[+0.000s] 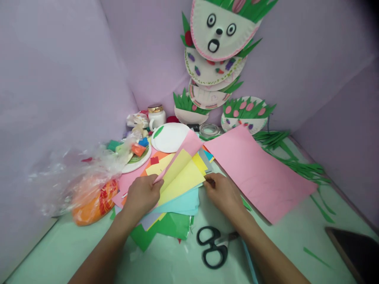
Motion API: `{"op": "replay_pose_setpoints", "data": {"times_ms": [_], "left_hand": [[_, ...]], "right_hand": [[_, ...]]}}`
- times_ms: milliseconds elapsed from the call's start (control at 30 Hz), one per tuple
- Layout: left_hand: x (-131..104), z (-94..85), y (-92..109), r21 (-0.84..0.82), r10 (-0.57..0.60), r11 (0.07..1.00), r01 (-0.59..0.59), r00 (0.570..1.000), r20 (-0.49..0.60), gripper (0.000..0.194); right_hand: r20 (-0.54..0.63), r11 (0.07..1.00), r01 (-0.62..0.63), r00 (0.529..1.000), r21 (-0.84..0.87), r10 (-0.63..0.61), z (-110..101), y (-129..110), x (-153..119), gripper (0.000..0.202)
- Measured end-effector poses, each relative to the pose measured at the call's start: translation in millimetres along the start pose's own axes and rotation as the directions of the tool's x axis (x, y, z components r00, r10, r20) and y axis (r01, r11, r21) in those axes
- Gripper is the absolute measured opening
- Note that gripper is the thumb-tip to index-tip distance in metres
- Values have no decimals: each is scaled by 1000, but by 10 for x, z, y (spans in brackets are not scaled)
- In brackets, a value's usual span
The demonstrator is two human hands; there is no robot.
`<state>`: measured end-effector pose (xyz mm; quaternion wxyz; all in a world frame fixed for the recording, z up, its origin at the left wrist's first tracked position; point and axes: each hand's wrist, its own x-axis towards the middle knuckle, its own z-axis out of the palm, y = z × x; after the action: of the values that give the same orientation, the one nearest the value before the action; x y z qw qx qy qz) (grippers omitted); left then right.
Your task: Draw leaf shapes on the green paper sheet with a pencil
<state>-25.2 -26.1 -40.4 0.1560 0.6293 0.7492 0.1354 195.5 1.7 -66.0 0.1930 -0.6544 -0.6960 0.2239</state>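
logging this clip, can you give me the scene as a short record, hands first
left hand: gripping a raised pink sheet
right hand: at the corner of a yellow sheet, pinch unclear
scissors: on table, handles left of blades
right side: large pink sheet
back: face-decorated plate, white mug with gold lid

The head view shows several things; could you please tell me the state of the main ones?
Left hand: closed on pink paper
Right hand: fingertips at the yellow paper's corner
Scissors: lying down, blades partly hidden
White jar: upright, gold lid on
Large pink sheet: unfolded
Clear plastic bag: crumpled
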Motion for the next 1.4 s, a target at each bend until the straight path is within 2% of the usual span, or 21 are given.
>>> {"op": "replay_pose_setpoints", "data": {"times_ms": [333,600,867,1033,1167,1300,1400], "left_hand": [[-20,-6,34,50,-5,999,4,1000,31,32],[-25,-12,39,107,-3,994,-2,999,42,32],[-65,-24,98,171,43,984,-50,998,46,32],[-170,3,198,228,99,967,-114,992,78,22],[-277,41,292,283,135,947,-155,987,87,11],[-275,78,309,353,91,930,-103,995,50,16],[-192,76,263,369,36,928,-46,999,34,20]], "right_hand": [[6,995,-28,1000,98,28,-72,-52,7,20],[21,985,-81,997,151,79,3,-9,44,21],[64,973,-114,993,199,104,-24,-53,35,25],[101,913,-170,985,371,143,12,-85,165,24],[169,823,-220,974,524,152,-37,-236,332,23],[226,759,-239,966,606,124,-177,-430,385,20],[244,763,-245,963,598,118,-254,-392,351,25]]}}
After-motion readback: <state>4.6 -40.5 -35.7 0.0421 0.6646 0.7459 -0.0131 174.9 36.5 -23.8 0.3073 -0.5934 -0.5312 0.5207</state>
